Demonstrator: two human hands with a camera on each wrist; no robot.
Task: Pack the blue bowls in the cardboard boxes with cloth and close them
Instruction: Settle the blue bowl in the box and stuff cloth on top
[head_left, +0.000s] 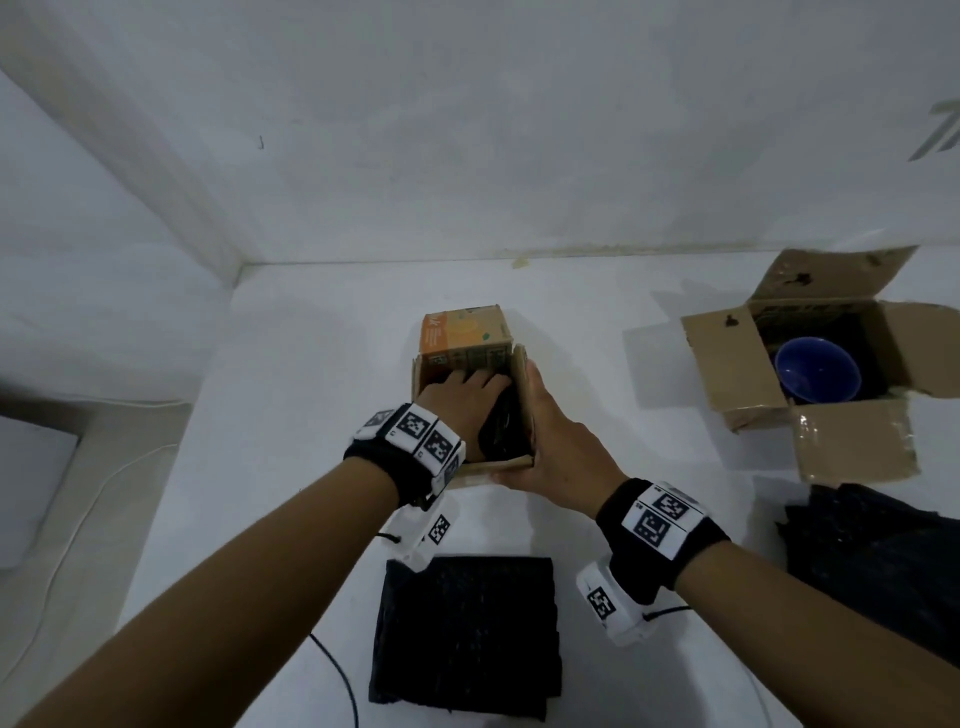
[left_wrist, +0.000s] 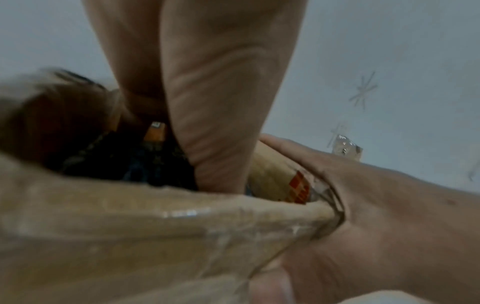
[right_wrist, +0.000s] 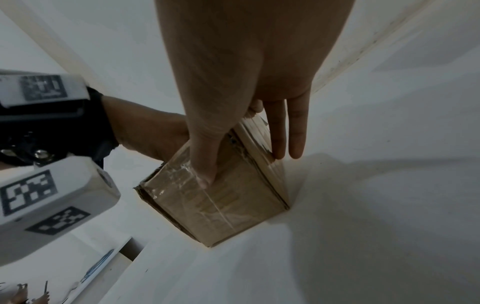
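Observation:
A small cardboard box (head_left: 462, 332) stands mid-table with its flaps up. My left hand (head_left: 457, 400) reaches down into it, fingers straight, pressing on dark cloth (head_left: 506, 426) that fills the inside. In the left wrist view the palm (left_wrist: 207, 102) goes down onto that cloth (left_wrist: 124, 162); whatever is under it is hidden. My right hand (head_left: 550, 441) steadies the box's near right corner. Its thumb lies on the near wall and straight fingers (right_wrist: 288, 131) along the right flap of the box (right_wrist: 221, 205). A blue bowl (head_left: 818, 369) sits in a larger open box (head_left: 737, 364) at the right.
A folded black cloth (head_left: 467, 629) lies on the white table in front of the small box. Another heap of black cloth (head_left: 872, 545) lies at the right edge, below the larger box. White walls close the table at the back and left. A thin cable (head_left: 337, 675) runs near the front.

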